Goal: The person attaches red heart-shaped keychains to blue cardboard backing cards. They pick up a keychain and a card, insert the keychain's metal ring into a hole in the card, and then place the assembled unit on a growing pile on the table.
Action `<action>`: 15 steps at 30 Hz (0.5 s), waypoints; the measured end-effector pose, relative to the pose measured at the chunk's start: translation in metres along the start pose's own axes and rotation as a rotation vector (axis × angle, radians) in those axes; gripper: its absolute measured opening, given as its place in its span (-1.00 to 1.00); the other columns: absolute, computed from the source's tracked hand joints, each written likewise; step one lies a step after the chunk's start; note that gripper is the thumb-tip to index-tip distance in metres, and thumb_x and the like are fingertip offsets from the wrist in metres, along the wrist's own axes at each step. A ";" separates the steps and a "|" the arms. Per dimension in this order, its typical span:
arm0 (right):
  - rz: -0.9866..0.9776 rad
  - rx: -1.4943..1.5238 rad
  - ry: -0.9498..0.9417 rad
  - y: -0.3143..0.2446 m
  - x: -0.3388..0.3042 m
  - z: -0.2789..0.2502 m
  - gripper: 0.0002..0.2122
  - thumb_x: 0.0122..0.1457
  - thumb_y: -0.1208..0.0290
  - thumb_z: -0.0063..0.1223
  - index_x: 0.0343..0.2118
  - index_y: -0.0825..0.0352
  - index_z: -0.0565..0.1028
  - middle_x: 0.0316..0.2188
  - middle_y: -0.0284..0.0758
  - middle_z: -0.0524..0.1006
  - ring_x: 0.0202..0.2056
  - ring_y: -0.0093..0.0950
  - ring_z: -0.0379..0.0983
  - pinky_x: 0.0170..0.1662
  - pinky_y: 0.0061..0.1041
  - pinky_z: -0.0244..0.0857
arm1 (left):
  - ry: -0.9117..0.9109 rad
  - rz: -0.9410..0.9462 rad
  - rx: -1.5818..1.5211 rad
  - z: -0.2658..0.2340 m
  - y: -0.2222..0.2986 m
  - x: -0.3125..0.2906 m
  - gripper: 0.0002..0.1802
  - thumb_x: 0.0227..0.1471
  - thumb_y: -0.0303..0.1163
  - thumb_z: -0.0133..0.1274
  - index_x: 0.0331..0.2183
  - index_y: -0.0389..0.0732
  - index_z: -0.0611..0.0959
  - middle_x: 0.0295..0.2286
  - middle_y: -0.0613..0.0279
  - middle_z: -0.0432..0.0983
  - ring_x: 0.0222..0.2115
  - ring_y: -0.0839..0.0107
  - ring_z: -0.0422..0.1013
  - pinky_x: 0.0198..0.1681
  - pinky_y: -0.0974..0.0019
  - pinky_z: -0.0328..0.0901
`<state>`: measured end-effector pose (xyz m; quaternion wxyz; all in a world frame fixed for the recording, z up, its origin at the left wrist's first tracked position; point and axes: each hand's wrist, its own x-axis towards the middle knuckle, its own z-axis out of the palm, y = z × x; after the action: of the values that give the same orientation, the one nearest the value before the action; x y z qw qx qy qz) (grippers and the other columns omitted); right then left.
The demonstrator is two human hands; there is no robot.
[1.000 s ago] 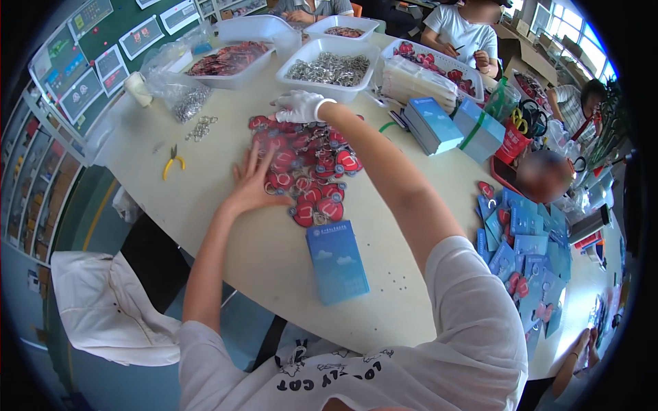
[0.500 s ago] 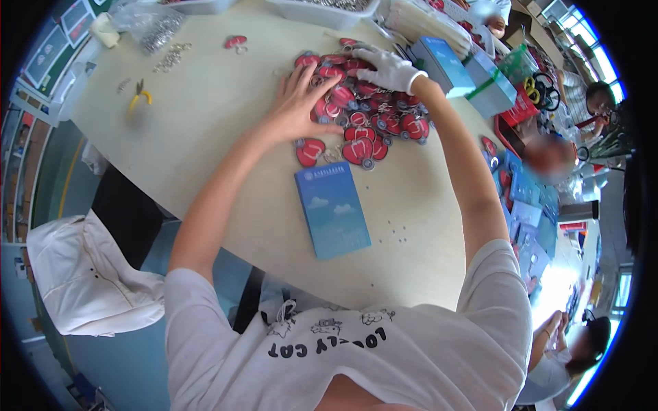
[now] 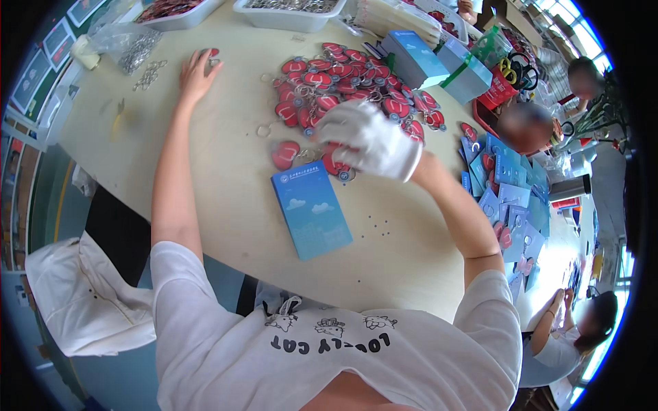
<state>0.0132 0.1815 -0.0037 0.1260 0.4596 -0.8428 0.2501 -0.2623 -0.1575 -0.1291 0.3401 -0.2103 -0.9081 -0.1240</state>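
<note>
Yellow pliers point(image 3: 118, 123): on the surface point(image 3: 226, 151), blurred.
Metal rings point(image 3: 149, 75): loose cluster beyond pliers.
Left hand point(image 3: 196, 79): bare, fingers partly spread at a lone red keychain point(image 3: 214, 53); gripped or only touched, cannot tell.
Blue packet point(image 3: 312, 212): cloud print, lying flat, nearer the person than the pile.
Keychain pile point(image 3: 339, 70): red, heaped mid-surface, few strays by packet's far edge.
Right hand point(image 3: 370, 140): white glove, blurred, fingers bent over pile's near side; grasp cannot be told.
Blue cards point(image 3: 508, 169): strewn at right, red keychains among them.

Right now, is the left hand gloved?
No, the left hand is bare; only the right hand wears a white glove.
</note>
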 end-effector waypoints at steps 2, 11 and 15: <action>-0.010 -0.042 -0.061 -0.004 0.002 0.014 -0.78 -0.14 0.43 0.16 -0.35 0.26 0.52 -0.37 -0.29 0.50 -0.25 -0.28 0.41 -0.17 -0.26 0.27 | -0.070 -0.067 0.067 0.005 0.014 0.000 -0.48 0.06 -0.05 0.03 0.01 -0.07 0.46 -0.02 0.04 0.37 0.00 0.03 0.28 0.06 0.10 0.19; -0.067 0.039 0.013 0.038 0.000 0.042 -0.87 -0.16 0.42 0.16 -0.47 0.19 0.48 -0.38 -0.36 0.46 -0.28 -0.34 0.40 -0.25 -0.32 0.27 | -0.364 0.171 -0.492 -0.022 0.085 0.003 -0.53 0.13 -0.28 0.00 0.07 -0.16 0.42 0.10 0.02 0.23 0.13 0.05 0.12 0.18 0.12 0.02; -0.025 -0.238 0.040 0.047 -0.002 0.038 -0.84 -0.17 0.39 0.13 -0.45 0.18 0.48 -0.41 -0.40 0.47 -0.27 -0.39 0.41 -0.25 -0.37 0.27 | -0.461 0.123 -0.494 -0.045 0.133 -0.015 -0.51 0.14 -0.22 -0.03 0.09 -0.14 0.39 0.15 0.02 0.13 0.20 0.04 -0.01 0.23 0.07 -0.10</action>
<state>-0.0243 0.1839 -0.0509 0.1996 0.4468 -0.8581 0.1557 -0.1643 -0.0621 -0.0950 0.0713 -0.3630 -0.8893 -0.2689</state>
